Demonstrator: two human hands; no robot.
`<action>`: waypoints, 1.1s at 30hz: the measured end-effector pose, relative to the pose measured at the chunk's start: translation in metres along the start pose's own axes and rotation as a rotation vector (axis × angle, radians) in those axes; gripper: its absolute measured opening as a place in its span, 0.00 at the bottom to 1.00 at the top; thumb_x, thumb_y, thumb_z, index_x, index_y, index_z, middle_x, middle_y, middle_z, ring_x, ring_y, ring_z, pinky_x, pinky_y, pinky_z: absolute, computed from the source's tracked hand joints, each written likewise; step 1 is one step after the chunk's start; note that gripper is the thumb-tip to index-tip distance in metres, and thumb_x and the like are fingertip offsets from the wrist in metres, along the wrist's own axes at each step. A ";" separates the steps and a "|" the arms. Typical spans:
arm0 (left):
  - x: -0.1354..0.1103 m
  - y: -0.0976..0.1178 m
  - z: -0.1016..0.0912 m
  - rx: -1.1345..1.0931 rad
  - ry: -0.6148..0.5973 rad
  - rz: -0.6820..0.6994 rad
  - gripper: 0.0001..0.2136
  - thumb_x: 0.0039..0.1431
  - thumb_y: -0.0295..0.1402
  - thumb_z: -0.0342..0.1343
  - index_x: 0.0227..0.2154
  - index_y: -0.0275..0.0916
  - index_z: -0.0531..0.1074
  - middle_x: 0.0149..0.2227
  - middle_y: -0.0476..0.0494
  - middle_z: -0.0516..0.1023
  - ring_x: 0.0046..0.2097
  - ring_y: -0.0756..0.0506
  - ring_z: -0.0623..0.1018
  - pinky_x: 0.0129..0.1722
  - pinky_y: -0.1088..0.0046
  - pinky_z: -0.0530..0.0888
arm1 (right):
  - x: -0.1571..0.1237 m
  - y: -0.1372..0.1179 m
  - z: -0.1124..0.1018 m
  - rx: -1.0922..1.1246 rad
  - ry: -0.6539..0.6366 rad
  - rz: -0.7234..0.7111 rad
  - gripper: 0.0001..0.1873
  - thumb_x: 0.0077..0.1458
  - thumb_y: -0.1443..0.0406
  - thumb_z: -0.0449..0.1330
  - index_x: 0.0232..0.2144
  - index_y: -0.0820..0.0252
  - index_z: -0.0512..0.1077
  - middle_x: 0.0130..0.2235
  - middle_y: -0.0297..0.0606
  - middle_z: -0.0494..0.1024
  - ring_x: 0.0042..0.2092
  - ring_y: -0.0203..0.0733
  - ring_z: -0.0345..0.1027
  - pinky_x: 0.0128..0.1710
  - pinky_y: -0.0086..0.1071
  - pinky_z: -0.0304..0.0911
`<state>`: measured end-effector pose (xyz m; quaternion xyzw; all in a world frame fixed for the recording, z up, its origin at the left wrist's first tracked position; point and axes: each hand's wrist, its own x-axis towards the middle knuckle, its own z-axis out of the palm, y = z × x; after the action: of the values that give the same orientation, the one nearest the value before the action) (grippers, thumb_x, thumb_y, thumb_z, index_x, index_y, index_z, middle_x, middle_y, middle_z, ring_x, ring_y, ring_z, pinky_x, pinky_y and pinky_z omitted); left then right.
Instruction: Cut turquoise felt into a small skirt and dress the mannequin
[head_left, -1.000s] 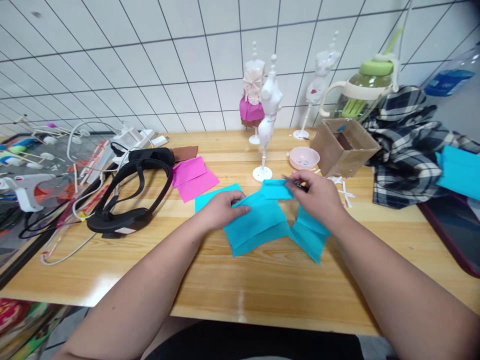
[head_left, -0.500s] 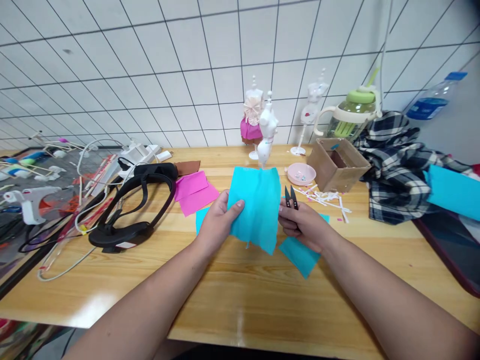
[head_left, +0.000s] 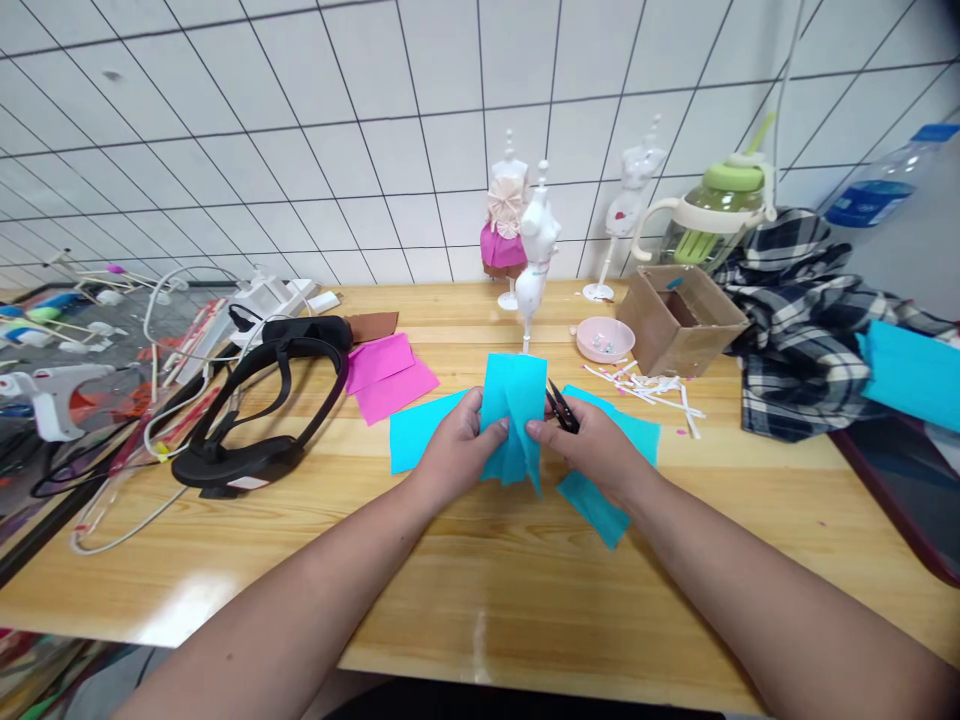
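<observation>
My left hand (head_left: 450, 455) and my right hand (head_left: 592, 452) both pinch a turquoise sheet (head_left: 514, 405), held upright and gathered into folds between them. In my right hand there are also small black snips (head_left: 561, 406), blades pointing up and away. Two more turquoise sheets lie flat on the wooden table (head_left: 525, 590): one (head_left: 420, 430) under my left hand, one (head_left: 611, 470) under my right. A bare white mini mannequin (head_left: 538, 250) stands just behind the held sheet.
Pink sheets (head_left: 386, 375) and a black headband device (head_left: 262, 400) lie to the left, with a glue gun (head_left: 52, 395) and cables beyond. A pink dish (head_left: 604, 338), cardboard box (head_left: 681, 318), white paper scraps (head_left: 652, 385), plaid cloth (head_left: 802, 320), a jug (head_left: 712, 210) and two more mannequins stand behind.
The turquoise sheet was lifted off the table by my left hand, then gathered narrower as my right hand, still holding the snips, came in to pinch it too.
</observation>
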<state>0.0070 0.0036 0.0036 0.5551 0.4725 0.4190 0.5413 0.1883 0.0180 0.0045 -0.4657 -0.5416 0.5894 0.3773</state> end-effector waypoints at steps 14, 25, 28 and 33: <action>-0.002 -0.001 0.003 -0.048 -0.123 -0.066 0.22 0.51 0.48 0.64 0.43 0.38 0.72 0.41 0.41 0.82 0.42 0.39 0.80 0.39 0.64 0.76 | -0.003 -0.002 0.001 -0.026 0.024 0.004 0.17 0.48 0.51 0.64 0.29 0.56 0.66 0.24 0.27 0.62 0.26 0.34 0.53 0.26 0.29 0.52; 0.000 0.005 -0.004 -0.167 -0.105 -0.053 0.19 0.51 0.42 0.66 0.42 0.38 0.72 0.36 0.44 0.82 0.36 0.43 0.81 0.38 0.67 0.76 | 0.001 -0.001 -0.006 -0.006 -0.005 0.029 0.14 0.43 0.61 0.67 0.27 0.57 0.64 0.25 0.25 0.60 0.25 0.30 0.51 0.23 0.28 0.47; -0.001 0.005 -0.006 -0.201 -0.076 -0.078 0.18 0.50 0.42 0.66 0.41 0.39 0.73 0.30 0.48 0.80 0.31 0.46 0.79 0.33 0.70 0.75 | -0.002 -0.004 -0.004 0.281 -0.089 0.191 0.18 0.41 0.61 0.69 0.29 0.55 0.62 0.21 0.21 0.57 0.21 0.28 0.45 0.19 0.26 0.39; -0.002 0.005 -0.006 -0.361 -0.019 -0.172 0.12 0.48 0.37 0.65 0.35 0.40 0.77 0.30 0.48 0.79 0.30 0.47 0.77 0.33 0.69 0.75 | -0.002 -0.001 -0.006 0.580 -0.184 0.283 0.17 0.39 0.66 0.68 0.32 0.55 0.66 0.18 0.20 0.56 0.19 0.26 0.42 0.17 0.24 0.36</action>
<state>0.0012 0.0030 0.0088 0.4104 0.4304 0.4439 0.6702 0.1944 0.0183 0.0061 -0.3547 -0.3130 0.8050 0.3580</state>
